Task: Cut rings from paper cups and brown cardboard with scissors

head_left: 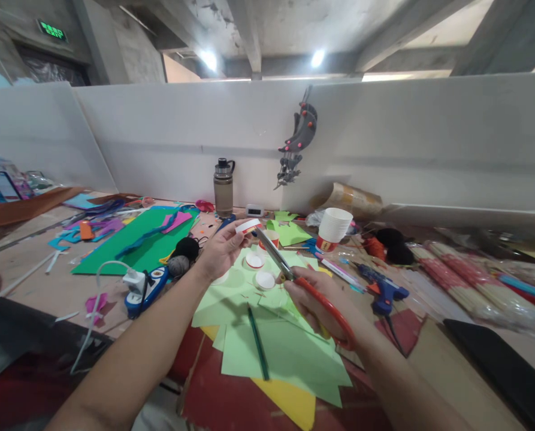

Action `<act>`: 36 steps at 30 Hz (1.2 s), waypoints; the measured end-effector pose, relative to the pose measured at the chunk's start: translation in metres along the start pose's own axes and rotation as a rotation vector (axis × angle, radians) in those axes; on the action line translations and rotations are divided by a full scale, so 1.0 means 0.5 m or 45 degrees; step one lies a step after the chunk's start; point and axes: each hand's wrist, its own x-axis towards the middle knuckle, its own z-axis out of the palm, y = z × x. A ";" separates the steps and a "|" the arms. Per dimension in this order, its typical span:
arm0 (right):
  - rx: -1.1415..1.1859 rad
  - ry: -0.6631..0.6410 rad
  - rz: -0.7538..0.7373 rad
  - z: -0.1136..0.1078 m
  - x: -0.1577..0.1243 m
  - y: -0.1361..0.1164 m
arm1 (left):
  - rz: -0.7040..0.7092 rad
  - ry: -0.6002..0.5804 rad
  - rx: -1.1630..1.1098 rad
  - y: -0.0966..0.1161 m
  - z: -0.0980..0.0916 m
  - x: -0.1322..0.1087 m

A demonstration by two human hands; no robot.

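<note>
Plainly, the picture I watched from afar hung on the space left of the cup stack (332,230). There the left hand (222,251) held a white-and-red cup piece (248,226), pinched narrowly between thumb and fingers, its long axis running roughly crosswise. On the near left side of the stack, the right hand (310,293) had its fingers wrapped around the red handles of the scissors (276,254). Their blades ran away from me and leftward, at a slant to the piece, with the tips by its right end; I could not tell whether metal touched it. The left hand was the nearer one, already on the piece; the right met it only through the blades. A cup (274,237) stood left of the stack, just behind the blades. Nearer me than the stack, a pencil (257,342) lay across green paper (289,356).
</note>
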 end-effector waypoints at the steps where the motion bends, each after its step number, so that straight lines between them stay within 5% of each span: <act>1: 0.006 -0.008 -0.001 -0.001 0.000 0.000 | 0.003 0.001 0.000 0.000 0.000 0.000; 36: 0.061 0.017 0.035 0.004 -0.001 -0.005 | -0.110 0.104 0.133 -0.002 0.005 -0.002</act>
